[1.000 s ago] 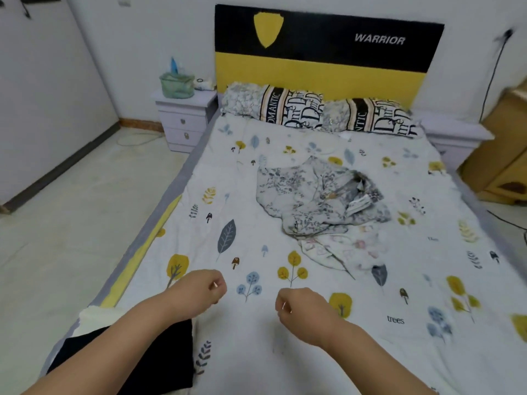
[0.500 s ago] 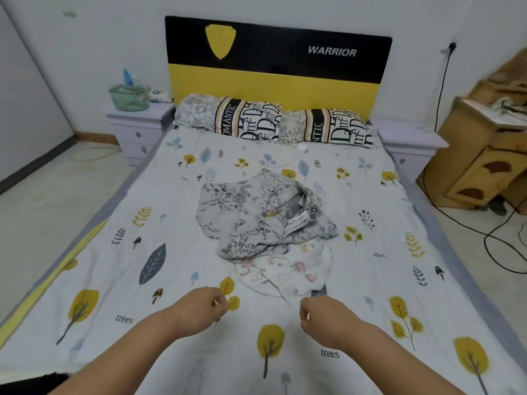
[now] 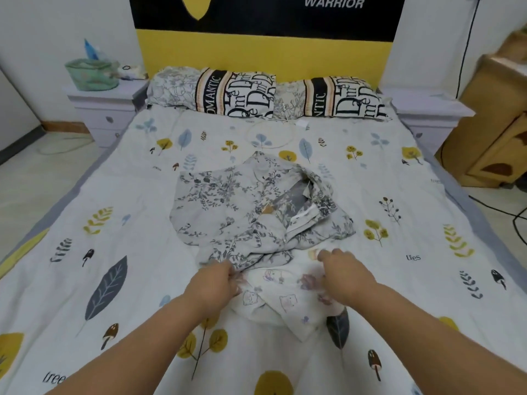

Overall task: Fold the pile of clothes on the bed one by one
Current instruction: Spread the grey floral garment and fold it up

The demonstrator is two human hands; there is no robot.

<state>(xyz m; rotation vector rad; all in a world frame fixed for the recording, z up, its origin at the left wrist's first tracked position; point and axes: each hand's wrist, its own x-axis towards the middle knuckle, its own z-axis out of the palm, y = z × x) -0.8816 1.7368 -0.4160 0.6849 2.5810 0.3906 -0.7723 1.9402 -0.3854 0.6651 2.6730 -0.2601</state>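
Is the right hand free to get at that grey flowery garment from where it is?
Probably yes. The right hand rests on the white garment, just short of the grey garment, which lies on top of the pile with nothing covering its near edge.

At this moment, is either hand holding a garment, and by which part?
The left hand pinches the white cartoon-print garment at its left edge. The right hand rests on its right side; a grip cannot be told.

Single head-worn view, forward and down along the bed (image 3: 85, 280), close above the hands.
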